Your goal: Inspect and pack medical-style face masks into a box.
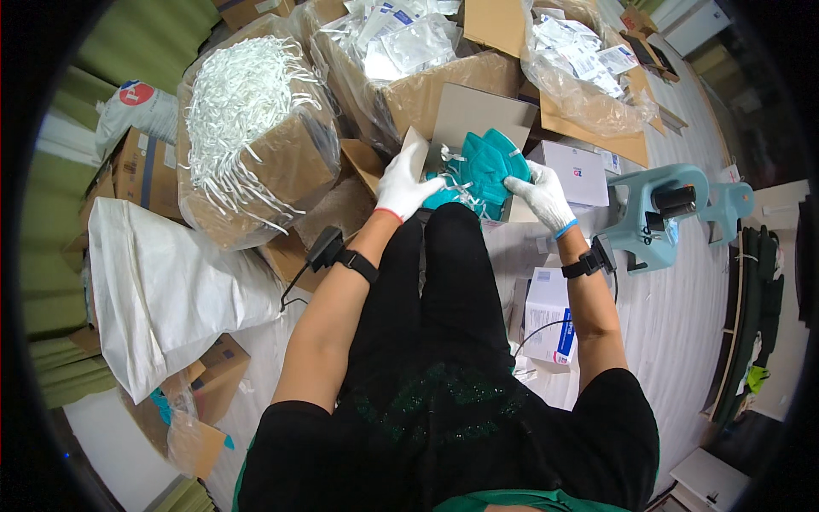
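Note:
A small carton (pixel 479 109) with its lid up stands just past my knees. Teal face masks (pixel 490 175) with white straps fill it, some standing upright above the rim. My right hand (pixel 546 198), in a white glove with a blue cuff, pinches the right edge of the upright masks between thumb and fingers. On the carton's left side is my left hand (pixel 404 186), gloved in white with a red cuff. Its thumb is spread away from the fingers and points toward the masks. The fingers lie against the left flap (pixel 415 141), their tips partly hidden.
A large lined box of white straps (pixel 243 111) stands at the left, above a white sack (pixel 171 282). Behind are boxes of white packets (pixel 409 43) and more packets (pixel 576 47). Right of the carton are a closed white box (pixel 573 173) and a blue plastic stool (pixel 657 218).

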Action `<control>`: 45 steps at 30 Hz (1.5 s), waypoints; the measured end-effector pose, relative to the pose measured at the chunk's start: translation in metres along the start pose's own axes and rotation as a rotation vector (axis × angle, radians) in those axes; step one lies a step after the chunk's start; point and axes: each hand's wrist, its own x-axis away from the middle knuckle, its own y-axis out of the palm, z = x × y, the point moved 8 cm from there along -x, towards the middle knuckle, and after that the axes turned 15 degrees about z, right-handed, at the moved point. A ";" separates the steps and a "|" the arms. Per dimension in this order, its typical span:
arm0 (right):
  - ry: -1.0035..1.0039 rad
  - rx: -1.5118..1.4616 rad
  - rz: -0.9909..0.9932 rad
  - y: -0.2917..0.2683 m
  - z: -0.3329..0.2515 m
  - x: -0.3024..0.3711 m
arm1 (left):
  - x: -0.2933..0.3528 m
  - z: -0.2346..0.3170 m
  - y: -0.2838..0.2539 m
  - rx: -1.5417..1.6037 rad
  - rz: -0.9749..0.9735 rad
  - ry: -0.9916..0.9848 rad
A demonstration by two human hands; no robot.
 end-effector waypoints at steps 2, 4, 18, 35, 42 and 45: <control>-0.020 -0.038 -0.037 -0.003 -0.021 0.015 | -0.007 0.051 -0.005 0.241 -0.010 0.040; -0.044 -0.082 -0.076 -0.004 -0.032 0.026 | -0.008 0.070 0.000 0.335 -0.127 0.029; 0.093 -0.686 0.170 -0.043 -0.007 0.047 | -0.004 0.074 -0.080 0.370 0.371 0.170; 0.257 -1.088 0.107 0.089 -0.035 0.068 | 0.020 0.082 -0.043 0.879 0.394 -0.231; 0.211 -0.957 0.339 0.069 -0.036 0.063 | 0.022 0.080 -0.058 0.783 0.370 -0.169; 0.051 -0.761 0.499 0.038 -0.046 0.065 | 0.021 0.086 -0.075 0.561 0.460 -0.035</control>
